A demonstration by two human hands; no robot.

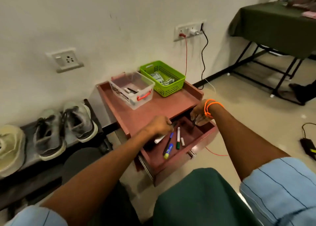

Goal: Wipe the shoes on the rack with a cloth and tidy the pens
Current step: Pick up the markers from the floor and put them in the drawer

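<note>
While pens: loose in open drawer (pixel 181 140)
Left hand (pixel 160 125): fingers pinching something dark, blurred
Right hand (pixel 200 113): fingers clamped on dark pen
Shoes (pixel 65 126): wiping state unclear

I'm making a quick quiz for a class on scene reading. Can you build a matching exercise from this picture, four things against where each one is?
Things:
1. green basket
2. grey shoes
3. green-capped marker
4. clear box

Places:
A. on the low dark rack, left of the cabinet
B. lying in the open drawer
C. cabinet top, at the back right corner
D. cabinet top, left of the basket

Pairs: 1-C, 2-A, 3-B, 4-D
</note>
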